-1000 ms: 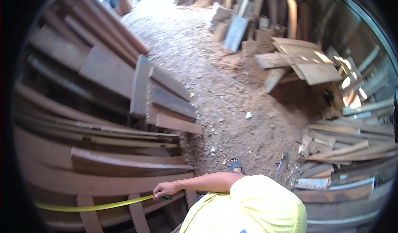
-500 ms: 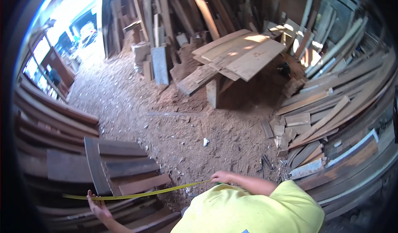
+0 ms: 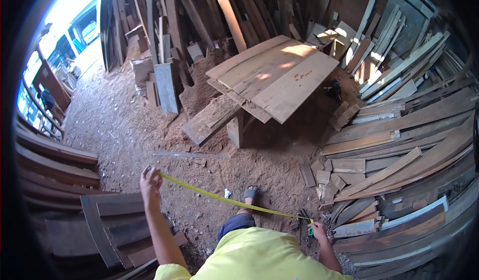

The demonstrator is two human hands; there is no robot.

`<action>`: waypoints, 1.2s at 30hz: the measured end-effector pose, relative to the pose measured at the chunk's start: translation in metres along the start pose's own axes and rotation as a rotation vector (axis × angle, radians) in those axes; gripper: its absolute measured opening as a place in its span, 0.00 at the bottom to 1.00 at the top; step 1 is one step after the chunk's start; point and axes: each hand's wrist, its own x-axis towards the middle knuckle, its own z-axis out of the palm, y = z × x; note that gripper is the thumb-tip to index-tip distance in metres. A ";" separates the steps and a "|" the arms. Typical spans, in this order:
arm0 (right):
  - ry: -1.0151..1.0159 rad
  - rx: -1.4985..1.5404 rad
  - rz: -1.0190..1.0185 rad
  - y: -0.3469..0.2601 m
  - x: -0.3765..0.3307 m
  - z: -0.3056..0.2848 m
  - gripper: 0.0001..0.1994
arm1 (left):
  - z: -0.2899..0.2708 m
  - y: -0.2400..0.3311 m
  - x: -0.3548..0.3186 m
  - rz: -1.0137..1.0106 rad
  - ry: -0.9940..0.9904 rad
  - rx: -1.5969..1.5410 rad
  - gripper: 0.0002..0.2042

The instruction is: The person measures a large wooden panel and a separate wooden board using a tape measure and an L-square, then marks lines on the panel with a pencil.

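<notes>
A yellow tape measure blade (image 3: 224,198) stretches across in front of my body, sagging slightly. My left hand (image 3: 150,184), raised at the left, is closed on the blade's free end. Low on the right, my right hand (image 3: 320,231) grips the tape measure's green case (image 3: 311,231), partly covered by the fingers. Beneath the blade shows my foot in a grey sandal (image 3: 250,194), standing on the sawdust-strewn ground.
Ahead stands a low table topped with wide planks (image 3: 294,83). Stacked boards (image 3: 127,225) lie at the left, with more lumber (image 3: 404,145) piled along the right. Upright planks (image 3: 189,10) lean at the back. A pale blue-grey board (image 3: 166,88) leans near the table.
My left hand has risen forward and closed on the blade's end, where its fingers were spread beside the blade before. My right hand has moved right with the case. A sandalled foot has come into view.
</notes>
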 end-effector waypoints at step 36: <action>0.094 -0.300 -0.221 -0.354 0.462 -0.244 0.15 | 0.583 -0.437 0.217 -0.289 0.548 0.107 0.05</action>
